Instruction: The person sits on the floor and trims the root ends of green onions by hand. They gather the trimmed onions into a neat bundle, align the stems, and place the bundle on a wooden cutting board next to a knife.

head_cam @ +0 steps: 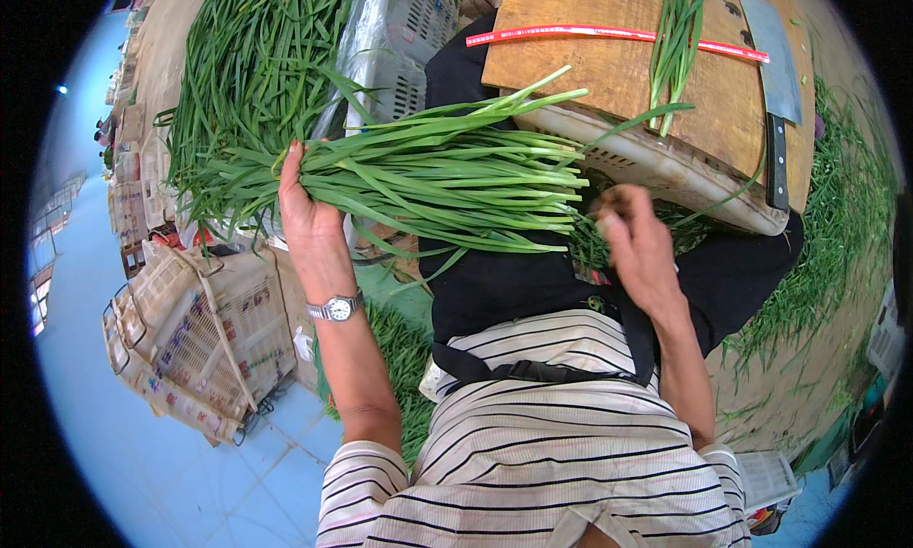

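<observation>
My left hand (308, 211) grips a thick bunch of garlic chives (442, 173) near its leafy end, with the pale stem ends pointing right. Just beyond those ends is my right hand (637, 245), its curled fingertips blurred, so I cannot tell whether anything is between them. Above it, a wooden board (585, 66) rests on a pale plastic crate (642, 166). On the board lie a few separate chives (674, 56), a red printed strip (563, 31) passing under them, and a cleaver (774, 63) with a black handle at the right edge.
A large heap of chives (264, 70) fills the upper left, beside a white perforated crate (421, 48). Stacked crates (214, 327) stand on the blue floor at left. Loose green trimmings (820, 262) cover the ground at right. More chives (389, 362) lie beside my left elbow.
</observation>
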The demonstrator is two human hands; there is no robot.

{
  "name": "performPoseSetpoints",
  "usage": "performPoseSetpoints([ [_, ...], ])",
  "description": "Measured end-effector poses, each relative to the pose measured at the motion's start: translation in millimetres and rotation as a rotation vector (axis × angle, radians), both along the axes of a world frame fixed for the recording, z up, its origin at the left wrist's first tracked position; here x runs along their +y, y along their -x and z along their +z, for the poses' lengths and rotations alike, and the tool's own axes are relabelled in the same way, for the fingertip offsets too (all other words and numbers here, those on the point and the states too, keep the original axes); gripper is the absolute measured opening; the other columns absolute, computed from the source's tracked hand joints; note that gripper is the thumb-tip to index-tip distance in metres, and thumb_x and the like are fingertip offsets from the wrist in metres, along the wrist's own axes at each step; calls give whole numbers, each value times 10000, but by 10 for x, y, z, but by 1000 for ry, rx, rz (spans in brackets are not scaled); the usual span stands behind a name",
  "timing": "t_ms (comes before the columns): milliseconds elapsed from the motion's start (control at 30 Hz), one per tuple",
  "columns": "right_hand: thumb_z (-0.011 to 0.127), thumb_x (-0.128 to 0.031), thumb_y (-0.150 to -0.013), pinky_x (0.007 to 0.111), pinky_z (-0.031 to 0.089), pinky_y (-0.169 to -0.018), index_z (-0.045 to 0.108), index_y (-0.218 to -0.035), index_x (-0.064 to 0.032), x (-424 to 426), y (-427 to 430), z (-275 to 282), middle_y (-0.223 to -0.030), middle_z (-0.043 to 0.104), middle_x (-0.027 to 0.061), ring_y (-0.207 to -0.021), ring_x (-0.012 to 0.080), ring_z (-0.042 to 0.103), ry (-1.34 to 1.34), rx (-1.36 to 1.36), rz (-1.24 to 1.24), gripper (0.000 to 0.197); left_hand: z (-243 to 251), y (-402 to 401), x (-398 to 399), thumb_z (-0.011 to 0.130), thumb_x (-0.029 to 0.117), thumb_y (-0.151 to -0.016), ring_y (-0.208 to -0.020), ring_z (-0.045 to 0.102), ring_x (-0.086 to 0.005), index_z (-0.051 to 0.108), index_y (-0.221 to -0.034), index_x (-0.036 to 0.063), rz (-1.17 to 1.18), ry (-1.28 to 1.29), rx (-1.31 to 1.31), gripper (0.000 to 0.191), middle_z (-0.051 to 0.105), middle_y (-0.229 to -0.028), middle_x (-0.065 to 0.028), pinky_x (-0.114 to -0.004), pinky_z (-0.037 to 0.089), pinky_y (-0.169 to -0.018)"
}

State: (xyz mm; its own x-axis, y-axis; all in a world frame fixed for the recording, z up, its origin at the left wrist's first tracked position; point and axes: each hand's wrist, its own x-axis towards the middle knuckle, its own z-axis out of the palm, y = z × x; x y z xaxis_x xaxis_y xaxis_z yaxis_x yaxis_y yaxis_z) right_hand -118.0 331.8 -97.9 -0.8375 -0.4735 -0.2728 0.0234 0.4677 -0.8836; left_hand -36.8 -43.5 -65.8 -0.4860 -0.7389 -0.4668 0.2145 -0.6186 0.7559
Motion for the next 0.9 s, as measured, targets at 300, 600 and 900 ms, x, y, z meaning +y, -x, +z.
performPoseSetpoints([
  [300, 583, -88, -865, 384, 462, -559, 575, -1005, -52, 526, -255, 77, -764, 607, 148, -643, 327, 597, -209, 303, 67, 145, -83, -98, -140, 644, 103, -850, -878, 622, -293, 587, -979, -9, -26, -83, 53, 180, 650, -939, -164, -427, 508, -853],
  [600, 588, -72, -828, 419, 456, -557, 537, -1111, -94, -387, 491, 40, -800, 575, 138, -664, 334, 590, -207, 636, 199, 288, 53, -68, -28, 666, 98, -838, -840, 620, -260, 583, -892, 40, 2, -77, -9, 115, 633, -854, -103, -431, 528, -797],
  [900, 585, -29, -806, 405, 473, -604, 554, -949, -38, 633, -103, 12, -855, 554, 155, -757, 348, 593, -510, 345, 112, 147, 15, -159, -59, 642, 90, -854, -889, 612, -278, 567, -970, 23, 1, -41, 42, 153, 635, -955, -168, -438, 512, -849],
])
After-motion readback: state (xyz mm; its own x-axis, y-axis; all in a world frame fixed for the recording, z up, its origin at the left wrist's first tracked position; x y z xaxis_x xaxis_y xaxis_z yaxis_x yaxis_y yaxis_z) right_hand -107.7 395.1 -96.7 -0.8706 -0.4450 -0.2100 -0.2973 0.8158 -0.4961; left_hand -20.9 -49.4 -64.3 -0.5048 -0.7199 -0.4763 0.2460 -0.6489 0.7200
